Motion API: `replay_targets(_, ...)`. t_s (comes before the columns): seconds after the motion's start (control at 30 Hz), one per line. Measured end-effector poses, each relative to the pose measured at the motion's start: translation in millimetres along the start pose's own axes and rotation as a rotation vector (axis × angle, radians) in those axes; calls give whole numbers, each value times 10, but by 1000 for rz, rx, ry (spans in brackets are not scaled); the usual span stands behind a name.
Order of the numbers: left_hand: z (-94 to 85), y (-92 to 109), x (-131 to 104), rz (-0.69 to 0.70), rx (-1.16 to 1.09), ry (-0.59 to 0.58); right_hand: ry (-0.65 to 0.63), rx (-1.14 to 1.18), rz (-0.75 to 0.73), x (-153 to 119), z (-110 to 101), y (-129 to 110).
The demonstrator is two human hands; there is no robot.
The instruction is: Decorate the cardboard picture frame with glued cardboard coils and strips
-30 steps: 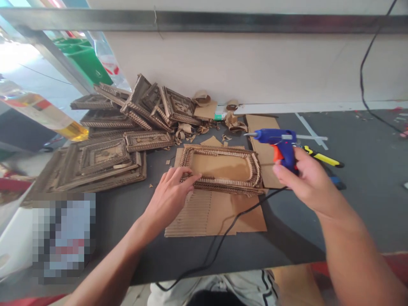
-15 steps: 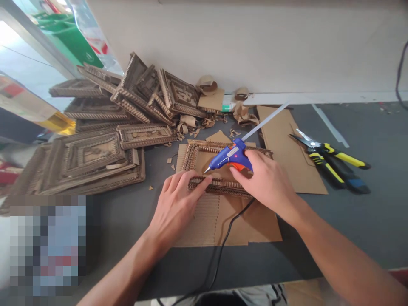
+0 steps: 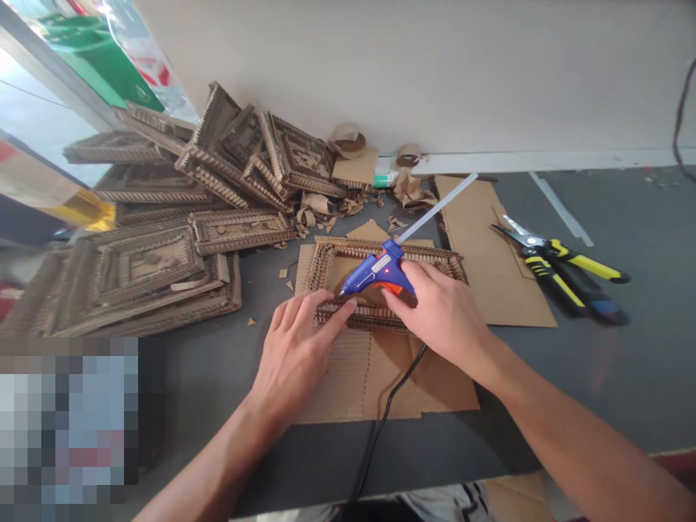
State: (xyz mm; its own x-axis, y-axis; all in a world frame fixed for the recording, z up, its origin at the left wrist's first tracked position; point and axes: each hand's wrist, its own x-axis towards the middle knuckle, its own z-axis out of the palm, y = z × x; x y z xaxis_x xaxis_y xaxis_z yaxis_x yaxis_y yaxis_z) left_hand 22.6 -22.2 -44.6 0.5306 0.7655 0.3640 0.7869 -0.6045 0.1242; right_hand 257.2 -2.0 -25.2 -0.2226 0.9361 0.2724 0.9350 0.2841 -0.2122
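A blue hot glue gun (image 3: 375,270) with an orange trigger and a lit red light is in my right hand (image 3: 449,308). A clear glue stick (image 3: 438,208) juts from its back end. The nozzle points down and left at the near left corner of a corrugated cardboard frame (image 3: 386,319). My left hand (image 3: 296,348) grips that corner, thumb and fingers on either side of the nozzle tip. Beneath the frame lies a flat cardboard sheet (image 3: 424,384). The tip partly hides between my left fingers, so I cannot tell whether it touches the cardboard.
Several layered cardboard frames (image 3: 141,261) are piled at the left. Paper scraps (image 3: 320,206) lie behind the work. To the right are a cardboard piece (image 3: 489,290), yellow-black snips (image 3: 544,254) and spare glue sticks (image 3: 562,210). The black cord (image 3: 388,406) runs to the near edge.
The glue gun has moved slightly left and down, its nozzle now closer to my left fingers at the frame's corner. My left hand keeps its grip. The whole view has shifted a little.
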Motion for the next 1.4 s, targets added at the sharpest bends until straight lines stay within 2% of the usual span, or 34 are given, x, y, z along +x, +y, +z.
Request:
replay_targets(0.53,-19,5,43,-2,-15,7,-88,60,-9,-55,-181,202)
replay_targets(0.83,-19,4,24,0,-3,15,-117,19,-8,-88,-425,344)
replay_targets(1.07,-16,7,48,7,10,25,-127,19,-26,-127,-500,441)
replay_targets(1.13,-8,-4,42,16,15,33,-92,13,-19,-127,-509,468)
replay_targets(1.3,-17,-9,41,59,0,50,130,-43,61,-86,-467,478)
replay_targets(1.4,-52,7,63,107,-72,129,152,-20,65,-62,-399,441)
